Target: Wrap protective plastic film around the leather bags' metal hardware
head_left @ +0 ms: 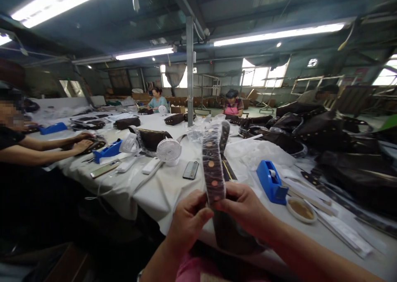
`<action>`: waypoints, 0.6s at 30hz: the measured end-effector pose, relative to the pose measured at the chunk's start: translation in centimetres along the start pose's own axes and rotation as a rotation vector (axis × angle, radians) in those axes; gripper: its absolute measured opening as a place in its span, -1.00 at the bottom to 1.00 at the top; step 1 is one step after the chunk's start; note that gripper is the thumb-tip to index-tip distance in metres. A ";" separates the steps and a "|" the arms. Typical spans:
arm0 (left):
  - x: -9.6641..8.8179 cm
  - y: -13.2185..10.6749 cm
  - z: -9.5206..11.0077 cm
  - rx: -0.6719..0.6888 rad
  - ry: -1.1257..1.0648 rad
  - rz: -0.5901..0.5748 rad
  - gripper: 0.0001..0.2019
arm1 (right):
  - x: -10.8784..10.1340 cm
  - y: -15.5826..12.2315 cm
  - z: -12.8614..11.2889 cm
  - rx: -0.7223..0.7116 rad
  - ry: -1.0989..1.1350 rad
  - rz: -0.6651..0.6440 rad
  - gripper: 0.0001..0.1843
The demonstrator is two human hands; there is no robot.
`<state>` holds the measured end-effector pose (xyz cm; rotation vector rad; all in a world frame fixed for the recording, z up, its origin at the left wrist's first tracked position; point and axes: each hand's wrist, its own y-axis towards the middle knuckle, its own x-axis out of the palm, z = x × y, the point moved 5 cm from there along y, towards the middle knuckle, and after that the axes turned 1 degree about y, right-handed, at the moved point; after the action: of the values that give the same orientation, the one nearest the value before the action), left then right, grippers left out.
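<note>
A dark bag strap [214, 166] with round spots or studs, wrapped in clear plastic film, rises in a loop before me. My left hand [190, 218] grips its lower left edge with thumb and fingers pressed together. On the other side, my right hand [240, 201] pinches the same strap near its lower end, thumb in front. Beneath and behind my hands sits the dark brown bag body [231, 232], partly hidden by my right forearm. A yellow zipper line [228, 170] shows just right of the strap.
A blue tape dispenser [271, 182] and a round shallow dish [300, 209] stand to the right, near dark bags [350, 170]. Left of centre are a phone [190, 170], a white fan [169, 150] and another blue dispenser [107, 151]. A co-worker's hands [83, 143] press a bag at left.
</note>
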<state>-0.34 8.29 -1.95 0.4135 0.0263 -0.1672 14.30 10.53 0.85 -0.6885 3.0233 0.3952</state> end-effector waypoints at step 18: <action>0.3 -0.5 0.4 0.206 0.192 0.207 -0.82 | 0.5 0.2 0.1 0.292 0.195 -0.084 -0.50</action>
<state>-0.15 7.66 -1.82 0.6340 0.1555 0.0758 13.76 10.46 0.75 -0.8697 3.1176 -0.1228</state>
